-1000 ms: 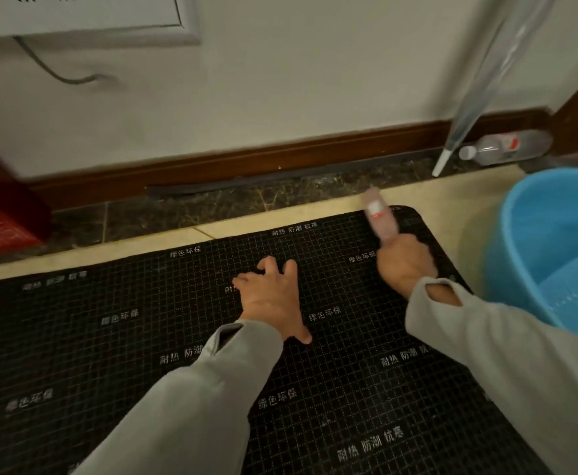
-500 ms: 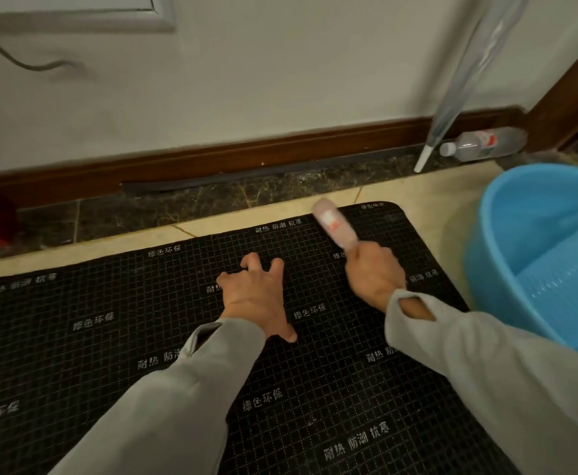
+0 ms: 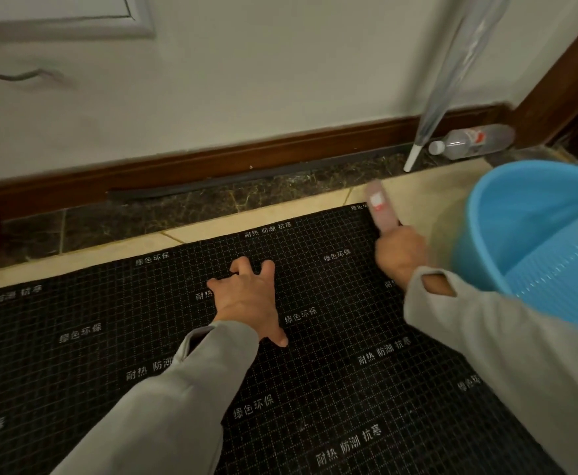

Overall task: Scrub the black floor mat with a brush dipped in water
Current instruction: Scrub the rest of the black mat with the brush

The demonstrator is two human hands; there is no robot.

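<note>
Lying flat, the black gridded mat (image 3: 332, 389) (white lettering) bears the spread left hand (image 3: 250, 298); right hand (image 3: 399, 253) grips the brush (image 3: 380, 209).

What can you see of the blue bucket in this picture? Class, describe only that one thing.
The blue bucket looks like smooth plastic, round and open-topped, with a thin rim. It stands upright on the pale floor tiles at the right edge of the view, beside the black mat, partly cut off by the frame. A ribbed or perforated lighter blue surface shows inside. The right sleeve crosses in front of its lower part; whether they touch is unclear.
</note>
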